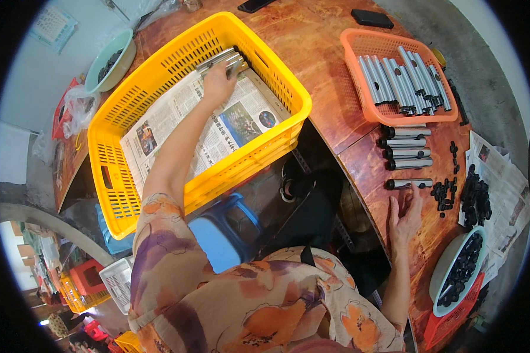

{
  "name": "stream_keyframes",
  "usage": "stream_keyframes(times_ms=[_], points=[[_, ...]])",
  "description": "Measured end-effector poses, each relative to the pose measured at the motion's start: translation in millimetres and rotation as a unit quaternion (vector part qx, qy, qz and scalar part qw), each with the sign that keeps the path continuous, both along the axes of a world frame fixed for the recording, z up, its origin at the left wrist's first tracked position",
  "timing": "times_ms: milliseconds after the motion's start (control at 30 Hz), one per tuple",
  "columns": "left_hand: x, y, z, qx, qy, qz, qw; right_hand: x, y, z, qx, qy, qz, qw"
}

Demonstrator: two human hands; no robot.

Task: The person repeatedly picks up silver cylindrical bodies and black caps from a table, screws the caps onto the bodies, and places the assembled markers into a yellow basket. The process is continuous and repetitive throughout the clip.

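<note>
My left hand (219, 85) reaches into a large yellow plastic crate (201, 199), its fingers closed on shiny metal tubes (221, 57) at the far end. Sheets of newspaper (191, 132) line the crate under my forearm. On the wooden table to the right, my right hand (405, 219) is open with fingers apart. Its fingertips are close to the lower edge of a single metal tube with black ends (407, 183); whether they touch it I cannot tell. Several similar tubes (409, 153) lie in a row just beyond.
An orange basket (388, 117) of metal tubes stands at the back right. Small black parts (444, 193) and a black heap (476, 197) lie right of my hand. A pale green basin (482, 235) holds more black pieces. A blue stool (218, 235) is below the crate.
</note>
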State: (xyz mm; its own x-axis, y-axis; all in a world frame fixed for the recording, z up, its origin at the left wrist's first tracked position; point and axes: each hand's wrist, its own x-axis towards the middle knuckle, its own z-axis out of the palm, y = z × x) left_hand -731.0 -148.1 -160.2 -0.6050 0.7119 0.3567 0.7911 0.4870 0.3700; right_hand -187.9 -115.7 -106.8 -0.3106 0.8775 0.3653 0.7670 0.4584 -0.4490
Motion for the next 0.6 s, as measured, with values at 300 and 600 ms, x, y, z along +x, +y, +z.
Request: stream_keyframes(times_ms=[300,600], points=[[-54.3,-29.5,-36.3,0.320,-0.637,0.181,0.678,-2.3,2.9,5.7,0.014,0.002,0.026,1.000],[3.1,-31.6,-21.3,0.206,-0.480,0.300,0.798,-1.5,2.9,3.3,-0.017,0.012,0.009,1.000]])
